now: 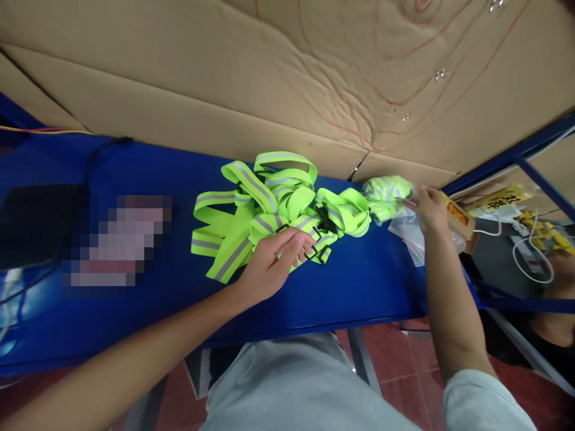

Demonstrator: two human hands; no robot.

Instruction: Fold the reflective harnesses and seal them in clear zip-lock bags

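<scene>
A heap of neon-yellow reflective straps (236,230) with grey stripes and black buckles lies on the blue table (350,287). My left hand (278,257) is at the heap's front, thumb and fingers closed around part of a strap by a black buckle. At the table's right end, my right hand (432,206) reaches over clear plastic bags (409,232). Its fingers are blurred, and I cannot make out whether they grip anything. Just left of it, bagged reflective straps (387,190) lie against the cardboard.
A cardboard wall (179,114) rises behind the table. An open cardboard box (460,224) stands at the right end, near blue frame bars (543,185). A black object (38,221) lies at left beside a pixelated patch. Part of another person (559,287) shows at far right.
</scene>
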